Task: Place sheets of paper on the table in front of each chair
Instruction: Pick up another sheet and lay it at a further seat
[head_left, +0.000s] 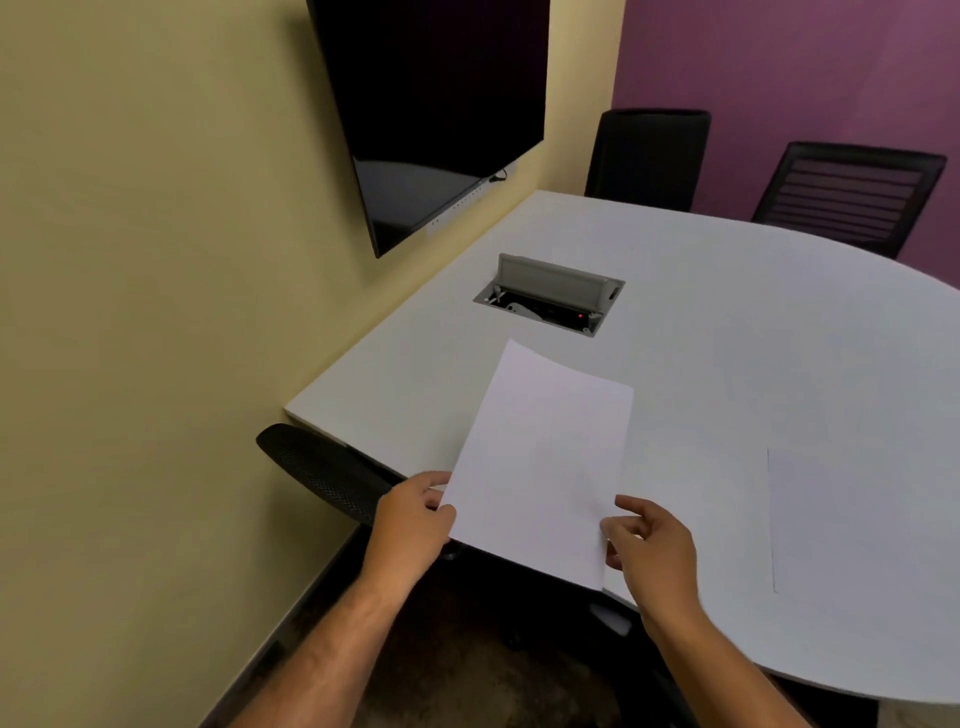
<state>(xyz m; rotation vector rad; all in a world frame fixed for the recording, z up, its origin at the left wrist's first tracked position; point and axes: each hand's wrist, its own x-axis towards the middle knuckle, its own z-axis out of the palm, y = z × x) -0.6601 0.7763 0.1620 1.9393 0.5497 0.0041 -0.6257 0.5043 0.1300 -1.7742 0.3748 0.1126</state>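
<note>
Both hands were on one white sheet (540, 467) at the near edge of the tabletop (727, 338). Left hand (413, 519) pinched the sheet's near-left corner, thumb on top, fingers under. Right hand (649, 545) was at the near-right corner — thumb and fingers loosely curled against the paper edge; couldn't tell whether it actually gripped or just touched.

The sheet lay angled, long axis running away from the near edge toward the cable box (550, 296). Its far end sat over the tabletop with a slight curl at the far edge; its near end overhung the table edge. Unclear if the far part rested flat on the surface or was just above it.

A second sheet (852, 519) lay flat on the tabletop to the right, near the curved near edge, well apart from the held one.

The cable box was sunk into the tabletop toward the wall-side edge, lid tilted up, a small red light inside.

Chairs: one black mesh chair (322, 473) tucked at the near-left corner, just beside the left hand — two more at the far edge, a solid-backed one (649, 156) and a slatted one (852, 197). A dark wall screen (431, 104) hung over the left edge of the table.
</note>
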